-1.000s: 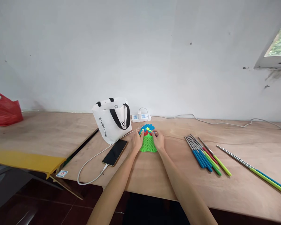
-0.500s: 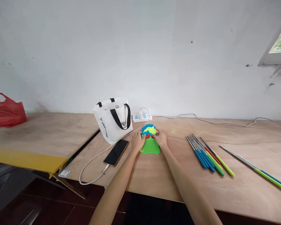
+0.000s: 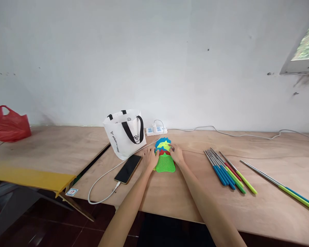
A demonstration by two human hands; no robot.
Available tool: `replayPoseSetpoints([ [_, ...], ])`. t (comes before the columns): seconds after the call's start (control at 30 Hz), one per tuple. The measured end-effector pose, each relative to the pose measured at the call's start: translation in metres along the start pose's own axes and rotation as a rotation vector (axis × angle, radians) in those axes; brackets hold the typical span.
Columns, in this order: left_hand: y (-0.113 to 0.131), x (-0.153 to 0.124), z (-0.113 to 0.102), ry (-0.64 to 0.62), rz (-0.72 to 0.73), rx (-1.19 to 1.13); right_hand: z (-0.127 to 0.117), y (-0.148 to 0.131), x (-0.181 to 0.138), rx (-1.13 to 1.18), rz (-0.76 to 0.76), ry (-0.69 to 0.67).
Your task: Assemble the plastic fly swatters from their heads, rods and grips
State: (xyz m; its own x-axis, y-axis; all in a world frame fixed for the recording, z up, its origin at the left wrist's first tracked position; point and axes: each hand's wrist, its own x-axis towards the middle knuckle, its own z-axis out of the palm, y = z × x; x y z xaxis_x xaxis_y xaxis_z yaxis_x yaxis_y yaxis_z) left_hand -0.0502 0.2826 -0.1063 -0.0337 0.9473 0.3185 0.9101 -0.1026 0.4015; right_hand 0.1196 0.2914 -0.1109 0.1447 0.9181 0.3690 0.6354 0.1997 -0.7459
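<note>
A pile of perforated plastic fly swatter heads [image 3: 166,164] lies on the wooden table in front of me, with green nearest me and red, yellow and blue ones behind. My left hand [image 3: 150,159] rests at the pile's left side, fingers spread and the thumb touching its edge. At the right side, my right hand [image 3: 176,154] has its thumb and fingers closed on the edge of the yellow head [image 3: 164,145]. Fingers hide parts of the middle layers.
Left of the pile lie a charging phone [image 3: 128,168] and a white tote bag [image 3: 125,137]. A power strip [image 3: 156,130] sits by the wall. Several telescopic rods with coloured grips [image 3: 225,173] lie to the right, with more rods [image 3: 280,187] farther right. A red bag [image 3: 11,125] stands far left.
Both hands stay at the pile with small finger shifts. The right fingers are now bent closer over the yellow head. The whole view has tilted slightly.
</note>
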Motion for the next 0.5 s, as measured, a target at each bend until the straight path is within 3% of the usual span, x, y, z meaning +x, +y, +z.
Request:
replayPoseSetpoints([
  [0.13, 0.002, -0.003, -0.003, 0.003, -0.018, 0.040, -0.004, 0.001, -0.001, -0.065, -0.001, 0.006],
  [0.3, 0.001, -0.003, -0.004, 0.002, -0.046, 0.040, -0.014, 0.011, -0.002, -0.221, 0.114, 0.042],
  [0.5, 0.000, -0.001, -0.003, -0.018, -0.069, 0.018, -0.016, 0.015, 0.001, -0.361, 0.199, -0.028],
])
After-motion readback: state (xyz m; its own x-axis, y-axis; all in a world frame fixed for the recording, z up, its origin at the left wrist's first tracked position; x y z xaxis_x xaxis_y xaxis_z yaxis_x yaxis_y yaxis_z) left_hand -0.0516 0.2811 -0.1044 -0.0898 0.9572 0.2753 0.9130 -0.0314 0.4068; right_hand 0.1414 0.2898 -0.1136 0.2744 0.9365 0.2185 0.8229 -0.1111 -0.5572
